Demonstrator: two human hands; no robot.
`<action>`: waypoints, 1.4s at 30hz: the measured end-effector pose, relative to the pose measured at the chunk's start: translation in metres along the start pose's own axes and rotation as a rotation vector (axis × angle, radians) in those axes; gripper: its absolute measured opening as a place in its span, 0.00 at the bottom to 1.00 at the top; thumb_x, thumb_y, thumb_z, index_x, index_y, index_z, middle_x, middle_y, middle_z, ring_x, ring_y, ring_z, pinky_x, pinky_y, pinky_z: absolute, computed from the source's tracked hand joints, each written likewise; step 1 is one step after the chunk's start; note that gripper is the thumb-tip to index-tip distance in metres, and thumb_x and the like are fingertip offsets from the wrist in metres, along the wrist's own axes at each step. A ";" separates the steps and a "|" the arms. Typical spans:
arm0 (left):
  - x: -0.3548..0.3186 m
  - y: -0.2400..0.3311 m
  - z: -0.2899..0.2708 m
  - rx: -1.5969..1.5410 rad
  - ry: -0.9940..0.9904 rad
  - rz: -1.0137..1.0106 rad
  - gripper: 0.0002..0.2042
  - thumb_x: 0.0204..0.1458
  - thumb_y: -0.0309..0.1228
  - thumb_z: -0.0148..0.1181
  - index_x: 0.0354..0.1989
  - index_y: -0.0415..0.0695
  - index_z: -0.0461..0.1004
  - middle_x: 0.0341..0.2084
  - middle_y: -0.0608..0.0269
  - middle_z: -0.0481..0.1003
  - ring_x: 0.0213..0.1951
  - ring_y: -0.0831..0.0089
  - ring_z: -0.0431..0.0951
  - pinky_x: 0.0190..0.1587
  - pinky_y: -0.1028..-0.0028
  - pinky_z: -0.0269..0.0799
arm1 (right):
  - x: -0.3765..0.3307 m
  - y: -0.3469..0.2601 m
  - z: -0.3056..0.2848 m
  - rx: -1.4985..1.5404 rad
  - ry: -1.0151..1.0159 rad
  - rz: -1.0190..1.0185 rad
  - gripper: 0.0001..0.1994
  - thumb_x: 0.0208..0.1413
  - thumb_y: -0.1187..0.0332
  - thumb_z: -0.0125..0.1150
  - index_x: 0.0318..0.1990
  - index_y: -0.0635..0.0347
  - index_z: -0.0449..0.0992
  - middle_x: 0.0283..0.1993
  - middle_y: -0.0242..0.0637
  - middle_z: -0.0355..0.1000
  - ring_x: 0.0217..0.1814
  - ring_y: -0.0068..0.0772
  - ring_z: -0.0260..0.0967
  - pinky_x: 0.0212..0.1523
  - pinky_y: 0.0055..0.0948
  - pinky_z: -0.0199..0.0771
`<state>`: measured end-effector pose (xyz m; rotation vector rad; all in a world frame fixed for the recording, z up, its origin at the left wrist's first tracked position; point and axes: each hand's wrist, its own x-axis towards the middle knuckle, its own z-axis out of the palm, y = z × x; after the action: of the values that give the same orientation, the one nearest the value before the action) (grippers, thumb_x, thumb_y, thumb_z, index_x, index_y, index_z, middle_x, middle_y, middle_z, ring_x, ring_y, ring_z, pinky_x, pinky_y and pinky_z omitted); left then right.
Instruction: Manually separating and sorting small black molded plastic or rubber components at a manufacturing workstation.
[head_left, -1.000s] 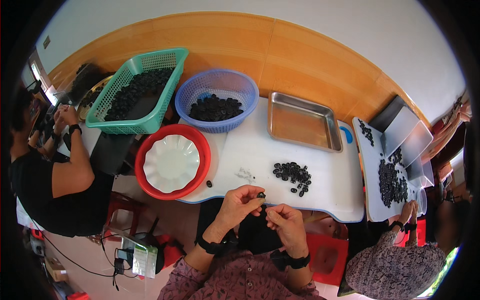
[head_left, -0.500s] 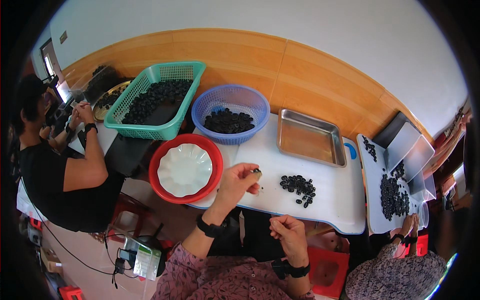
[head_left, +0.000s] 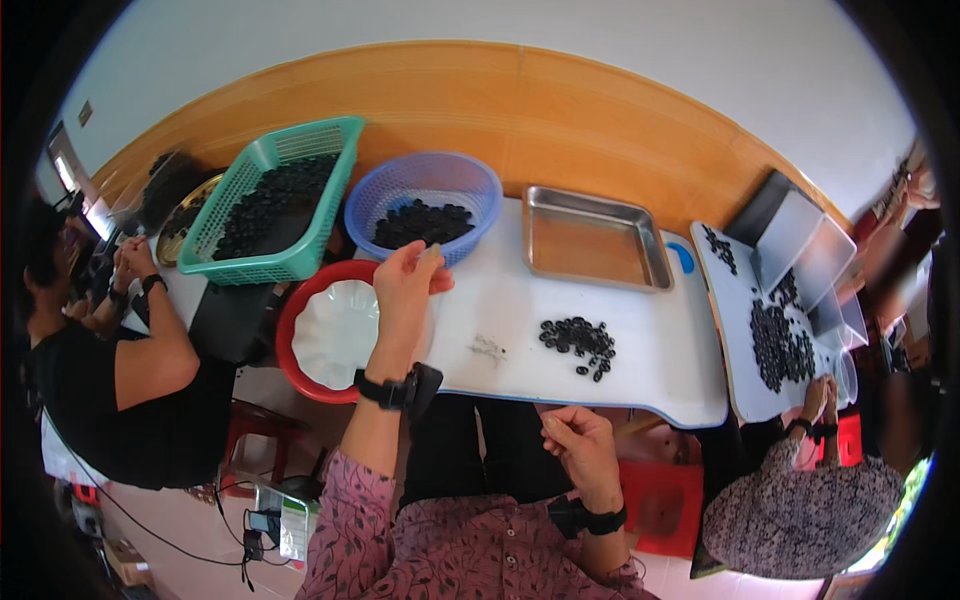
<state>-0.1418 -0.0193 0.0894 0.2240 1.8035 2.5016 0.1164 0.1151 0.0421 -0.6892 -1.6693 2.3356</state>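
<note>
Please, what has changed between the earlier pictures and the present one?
The left hand moved forward and left, away from the right hand, toward the blue basket; whether it let go of the black piece is hard to tell. The right hand stayed near the front edge of the table. The black pile and metal tray stayed put.

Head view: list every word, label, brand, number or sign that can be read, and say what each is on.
None can be read.
Green-and-white packet, lower left: any print is too small and blurred to read.
Cardboard box, lower left: any markings are too blurred to tell.
Blue-violet basket, green basket, metal tray: no lettering visible.
</note>
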 end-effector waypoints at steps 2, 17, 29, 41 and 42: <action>-0.028 -0.009 -0.001 0.063 -0.092 -0.053 0.15 0.54 0.30 0.59 0.45 0.30 0.71 0.28 0.58 0.76 0.24 0.76 0.77 0.28 0.79 0.76 | 0.002 0.004 -0.001 0.000 0.005 0.003 0.08 0.55 0.67 0.63 0.37 0.62 0.78 0.30 0.30 0.74 0.26 0.17 0.68 0.28 0.15 0.65; -0.107 -0.099 -0.016 0.346 -0.234 -0.132 0.10 0.54 0.28 0.60 0.39 0.34 0.75 0.22 0.63 0.75 0.20 0.80 0.74 0.21 0.80 0.73 | -0.019 0.031 0.026 -0.130 -0.007 -0.057 0.05 0.55 0.70 0.61 0.35 0.63 0.77 0.28 0.28 0.73 0.26 0.14 0.68 0.27 0.14 0.67; -0.098 -0.100 -0.015 0.375 -0.253 -0.176 0.11 0.54 0.32 0.61 0.33 0.33 0.75 0.21 0.62 0.75 0.17 0.79 0.74 0.18 0.80 0.72 | -0.055 0.074 0.069 -0.582 -0.373 -0.277 0.06 0.50 0.70 0.59 0.30 0.64 0.75 0.32 0.46 0.72 0.34 0.48 0.72 0.35 0.40 0.71; -0.099 -0.095 -0.012 0.406 -0.242 -0.199 0.12 0.54 0.34 0.62 0.32 0.35 0.75 0.22 0.61 0.75 0.18 0.78 0.74 0.18 0.80 0.72 | -0.073 0.074 0.070 -0.546 -0.440 -0.329 0.06 0.50 0.71 0.57 0.31 0.65 0.74 0.34 0.47 0.71 0.37 0.49 0.71 0.38 0.41 0.71; -0.099 -0.096 -0.012 0.405 -0.237 -0.208 0.12 0.54 0.34 0.62 0.33 0.35 0.75 0.22 0.61 0.76 0.18 0.78 0.74 0.19 0.80 0.72 | -0.075 0.073 0.070 -0.540 -0.442 -0.336 0.06 0.49 0.71 0.57 0.31 0.64 0.74 0.34 0.47 0.71 0.37 0.49 0.71 0.38 0.41 0.71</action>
<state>-0.0502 -0.0124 -0.0135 0.3136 2.0857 1.8686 0.1569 0.0000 0.0122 0.0669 -2.4204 1.8926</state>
